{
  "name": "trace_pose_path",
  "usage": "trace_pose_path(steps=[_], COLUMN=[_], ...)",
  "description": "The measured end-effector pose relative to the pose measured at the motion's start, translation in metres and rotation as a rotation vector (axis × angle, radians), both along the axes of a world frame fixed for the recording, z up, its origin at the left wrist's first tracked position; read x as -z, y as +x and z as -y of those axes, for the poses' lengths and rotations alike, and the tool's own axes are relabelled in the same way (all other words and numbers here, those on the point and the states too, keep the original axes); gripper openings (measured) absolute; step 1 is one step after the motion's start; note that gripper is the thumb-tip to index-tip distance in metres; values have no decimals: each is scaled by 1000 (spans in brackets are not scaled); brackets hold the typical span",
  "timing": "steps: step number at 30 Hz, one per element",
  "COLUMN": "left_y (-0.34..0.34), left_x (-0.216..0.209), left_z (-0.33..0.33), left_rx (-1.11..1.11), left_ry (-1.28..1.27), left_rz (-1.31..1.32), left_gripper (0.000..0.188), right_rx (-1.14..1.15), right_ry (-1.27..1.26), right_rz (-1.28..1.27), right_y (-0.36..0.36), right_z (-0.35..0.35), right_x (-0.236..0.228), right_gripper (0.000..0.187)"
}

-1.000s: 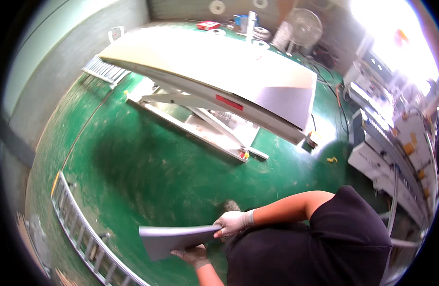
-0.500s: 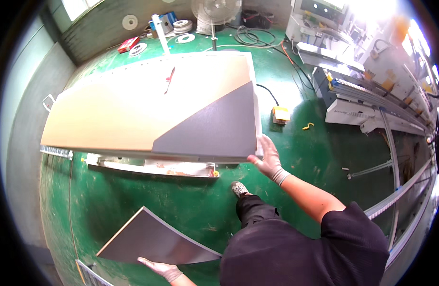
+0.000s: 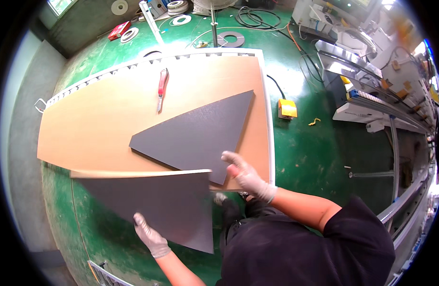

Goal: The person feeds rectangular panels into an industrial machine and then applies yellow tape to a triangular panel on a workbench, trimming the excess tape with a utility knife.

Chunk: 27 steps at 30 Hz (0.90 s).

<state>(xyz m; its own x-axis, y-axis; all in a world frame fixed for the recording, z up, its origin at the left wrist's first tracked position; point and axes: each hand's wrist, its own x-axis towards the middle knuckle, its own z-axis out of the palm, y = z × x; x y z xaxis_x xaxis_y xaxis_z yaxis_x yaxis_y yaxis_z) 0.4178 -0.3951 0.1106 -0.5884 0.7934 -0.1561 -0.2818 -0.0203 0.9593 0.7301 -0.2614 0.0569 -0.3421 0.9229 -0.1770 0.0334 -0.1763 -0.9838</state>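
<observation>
A dark grey four-sided panel [image 3: 148,200] is tilted up in front of the workbench, its pale long edge by the bench's near edge. My left hand [image 3: 151,236] grips it from below, thumb on the grey face and the other fingers hidden behind. A second dark grey panel [image 3: 195,128] lies flat on the tan bench top [image 3: 90,124]. My right hand [image 3: 250,178] is beside that panel's near right corner, fingers apart and nothing held; whether it touches the panel I cannot tell. Both hands wear thin whitish gloves. Farther back on the bench lies a red-handled utility knife [image 3: 162,90].
On the green floor right of the bench sits a yellow foot pedal [image 3: 287,109] with a black cable. Metal rails and machinery [image 3: 372,95] line the right side. Behind the bench are a fan stand [image 3: 214,28], coiled hose [image 3: 257,19] and rolls of edging [image 3: 231,39].
My left hand has raised its panel from low at the left up to the bench edge. The panel on the bench now lies turned and farther in. My right hand has moved left.
</observation>
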Motion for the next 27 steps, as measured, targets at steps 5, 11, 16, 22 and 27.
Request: trace_pose_path(steps=[5, 11, 16, 22, 27], left_y=[41, 153, 168, 160, 126], left_x=[-23, 16, 27, 35, 88], left_z=[-154, -233, -230, -249, -286], left_rx=[786, 1343, 1392, 1286, 693], left_ry=[-303, -285, -387, -225, 97], left_rz=[-53, -963, -1372, -1590, -1693], left_gripper=[46, 56, 64, 53, 65], right_rx=[-165, 482, 476, 370, 295], right_ry=[-172, -169, -140, -296, -305], right_rz=[-85, 198, 479, 450, 474], right_y=[52, 71, 95, 116, 128], right_z=[-12, 54, 57, 38, 23], right_x=[-43, 1, 27, 14, 17], right_gripper=[74, 62, 61, 56, 57])
